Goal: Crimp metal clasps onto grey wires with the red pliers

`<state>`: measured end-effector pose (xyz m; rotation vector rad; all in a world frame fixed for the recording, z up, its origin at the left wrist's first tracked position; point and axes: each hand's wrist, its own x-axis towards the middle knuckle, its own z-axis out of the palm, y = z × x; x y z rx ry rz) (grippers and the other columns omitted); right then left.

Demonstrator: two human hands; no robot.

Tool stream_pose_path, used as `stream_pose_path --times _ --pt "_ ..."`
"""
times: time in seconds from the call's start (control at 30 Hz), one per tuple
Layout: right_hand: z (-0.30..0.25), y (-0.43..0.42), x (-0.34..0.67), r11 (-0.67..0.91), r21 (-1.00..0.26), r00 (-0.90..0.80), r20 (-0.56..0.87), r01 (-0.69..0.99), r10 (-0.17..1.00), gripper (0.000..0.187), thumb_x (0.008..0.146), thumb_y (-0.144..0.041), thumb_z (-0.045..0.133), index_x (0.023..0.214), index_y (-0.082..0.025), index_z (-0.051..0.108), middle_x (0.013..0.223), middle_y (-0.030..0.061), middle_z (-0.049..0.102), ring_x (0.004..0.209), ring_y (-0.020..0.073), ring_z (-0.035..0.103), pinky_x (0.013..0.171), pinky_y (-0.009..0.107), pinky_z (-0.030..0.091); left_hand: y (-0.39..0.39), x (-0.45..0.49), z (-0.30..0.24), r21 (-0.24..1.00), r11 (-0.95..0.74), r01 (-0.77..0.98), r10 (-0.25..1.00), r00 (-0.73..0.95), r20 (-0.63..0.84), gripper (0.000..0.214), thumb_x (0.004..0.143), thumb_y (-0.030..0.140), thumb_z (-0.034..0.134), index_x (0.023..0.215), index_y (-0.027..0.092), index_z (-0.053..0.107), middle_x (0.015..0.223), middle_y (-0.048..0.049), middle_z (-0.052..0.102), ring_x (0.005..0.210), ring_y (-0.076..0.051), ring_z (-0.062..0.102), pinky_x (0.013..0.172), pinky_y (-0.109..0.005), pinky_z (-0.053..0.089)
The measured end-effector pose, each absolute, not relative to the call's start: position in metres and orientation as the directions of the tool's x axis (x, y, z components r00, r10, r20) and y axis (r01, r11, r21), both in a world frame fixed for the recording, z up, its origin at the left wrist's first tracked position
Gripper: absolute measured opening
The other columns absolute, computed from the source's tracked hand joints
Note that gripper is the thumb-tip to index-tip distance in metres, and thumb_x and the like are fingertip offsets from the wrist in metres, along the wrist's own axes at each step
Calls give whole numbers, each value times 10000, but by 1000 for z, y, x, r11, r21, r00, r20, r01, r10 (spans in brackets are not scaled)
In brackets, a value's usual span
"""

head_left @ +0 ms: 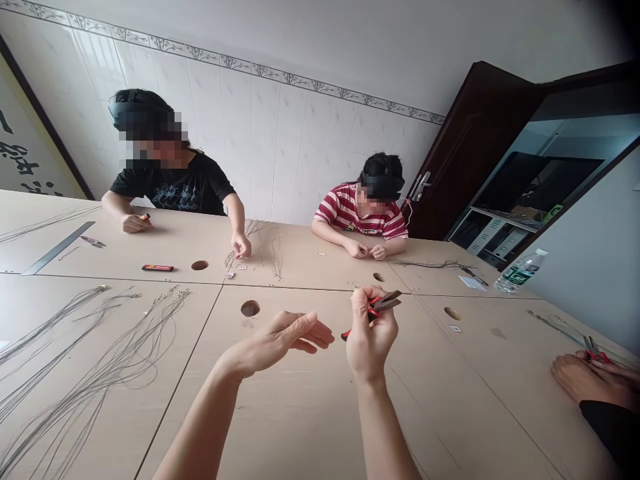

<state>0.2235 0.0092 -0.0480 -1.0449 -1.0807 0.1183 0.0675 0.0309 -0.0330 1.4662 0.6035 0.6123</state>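
Observation:
My right hand (369, 333) is raised over the middle of the wooden table (310, 413), closed round small red-handled pliers (381, 305) whose metal jaws point right. My left hand (285, 339) hovers just left of it, fingers stretched toward the pliers and loosely together, thumb and forefinger close; I cannot make out anything between them.
Several thin steel cables (95, 353) lie spread on the left. Cable holes (250, 308) pierce the table. Two people sit opposite, hands on small parts; another person's hands (590, 377) rest at the right edge. A metal ruler (57, 248), red box (157, 268) and water bottle (520, 270) lie farther off.

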Motion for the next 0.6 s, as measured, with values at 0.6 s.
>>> stream_pose_path --times 0.6 --pt "-44 4 222 582 -677 494 732 451 470 238 957 -288 513 740 -196 482 702 -28 448 627 117 424 598 254 359 51 80 -50 777 231 -586 971 190 -145 281 968 336 515 1043 170 728 1428 -113 547 1327 -255 495 1106 -381 413"
